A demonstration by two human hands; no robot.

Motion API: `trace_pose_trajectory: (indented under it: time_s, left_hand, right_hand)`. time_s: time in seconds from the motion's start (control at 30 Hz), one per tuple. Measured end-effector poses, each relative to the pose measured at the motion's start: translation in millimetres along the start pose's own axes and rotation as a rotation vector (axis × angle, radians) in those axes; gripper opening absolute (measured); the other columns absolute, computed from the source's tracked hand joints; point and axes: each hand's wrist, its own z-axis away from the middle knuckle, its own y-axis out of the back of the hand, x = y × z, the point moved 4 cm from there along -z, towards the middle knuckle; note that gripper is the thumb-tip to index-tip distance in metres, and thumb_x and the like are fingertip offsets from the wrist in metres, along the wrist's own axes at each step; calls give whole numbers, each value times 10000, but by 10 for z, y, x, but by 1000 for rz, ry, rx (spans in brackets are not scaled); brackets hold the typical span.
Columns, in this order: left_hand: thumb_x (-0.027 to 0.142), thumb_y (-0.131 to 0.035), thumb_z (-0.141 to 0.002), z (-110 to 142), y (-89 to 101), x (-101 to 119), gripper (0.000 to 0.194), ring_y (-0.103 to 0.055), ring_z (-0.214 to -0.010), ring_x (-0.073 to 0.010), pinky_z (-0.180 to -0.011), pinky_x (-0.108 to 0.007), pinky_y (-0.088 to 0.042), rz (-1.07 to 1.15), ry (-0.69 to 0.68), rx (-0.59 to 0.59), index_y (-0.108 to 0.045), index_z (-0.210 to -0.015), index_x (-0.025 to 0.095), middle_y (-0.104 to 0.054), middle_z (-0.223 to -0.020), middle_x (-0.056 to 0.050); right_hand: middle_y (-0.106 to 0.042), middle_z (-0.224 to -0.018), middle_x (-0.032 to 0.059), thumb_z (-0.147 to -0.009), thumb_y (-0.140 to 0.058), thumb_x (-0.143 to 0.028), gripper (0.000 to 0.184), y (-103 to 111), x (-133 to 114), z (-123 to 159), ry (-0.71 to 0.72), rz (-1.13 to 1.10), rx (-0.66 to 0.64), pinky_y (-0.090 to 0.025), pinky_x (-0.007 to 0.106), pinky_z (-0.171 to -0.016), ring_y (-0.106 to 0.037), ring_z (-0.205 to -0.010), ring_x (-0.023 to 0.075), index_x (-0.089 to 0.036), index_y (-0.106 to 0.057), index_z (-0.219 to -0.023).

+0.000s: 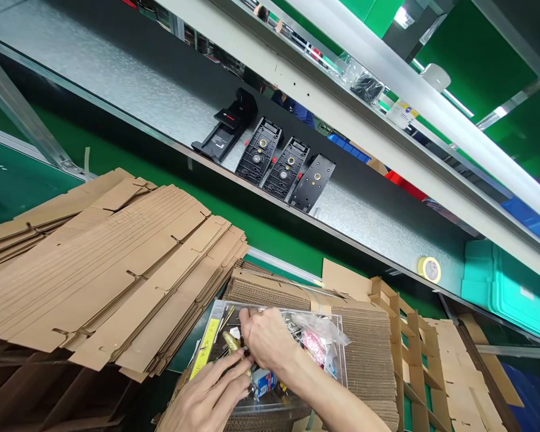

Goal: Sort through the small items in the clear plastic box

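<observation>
A clear plastic tray [337,366] full of small parts and packets sits on a stack of corrugated cardboard [369,354] at the bottom middle. My right hand [263,339] reaches into the tray with its fingers curled down among the parts; what they pinch is hidden. My left hand [211,393] rests at the tray's near edge, its fingers laid forward onto a brass-coloured piece [230,343] and other small items. A blue and white packet [263,381] lies just under my right wrist, and a crumpled clear bag [317,336] with pink contents lies to the right.
A big pile of flat folded cartons [103,270] fills the left. A green conveyor belt [261,228] runs behind. On the metal shelf above stand several black plastic housings [274,159], a roll of yellow tape [429,269] and a teal bin [508,288]. Cardboard dividers [409,348] stand at right.
</observation>
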Motion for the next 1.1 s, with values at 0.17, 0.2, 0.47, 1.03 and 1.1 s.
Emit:
trace_pose_trajectory:
  time_s: [0.17, 0.2, 0.47, 1.03, 1.1]
  left_hand:
    - [82, -542, -975, -59, 40, -12, 345, -529, -1420, -181, -1083, -259, -561, 46, 14, 39, -701, -1248, 221, -616, -1482, 26]
    - [84, -544, -974, -67, 43, -11, 341, -536, -1414, -184, -1081, -260, -564, 38, 12, 35, -702, -1245, 218, -627, -1469, 18]
    - [56, -473, -989, -148, 61, -3, 351, -565, -1371, -156, -1101, -193, -536, 113, 73, 61, -663, -1263, 165, -705, -1322, -66]
    - [449, -708, -940, -594, 198, -70, 217, -758, -821, -123, -797, -133, -614, 505, 488, 321, -785, -925, 246, -776, -926, 6]
    - [431, -713, -939, -602, 191, -64, 188, -755, -839, -115, -806, -124, -608, 517, 486, 315, -789, -933, 260, -773, -928, 14]
  right_hand:
    - [-692, -932, 64, -904, -563, -194, 160, -29, 81, 105, -71, -89, 121, -393, 361, -556, -701, -798, 235, -168, -515, -1054]
    - [-690, -935, 58, -899, -554, -188, 147, -37, 94, 129, -82, -106, 139, -366, 361, -554, -698, -797, 235, -181, -508, -1039]
    - [-665, -907, -11, -902, -488, -118, 168, -135, 256, 454, -235, -387, 304, -272, 337, -589, -626, -700, 170, -241, -531, -1007]
    - [-677, -879, 10, -1004, -584, -270, 200, -206, 390, 1264, -304, -1037, 731, -485, 253, -718, -627, -790, 123, -268, -763, -1093]
    - [-686, -898, 11, -1009, -579, -263, 212, -175, 349, 1301, -273, -1034, 732, -500, 254, -740, -636, -818, 123, -276, -762, -1115]
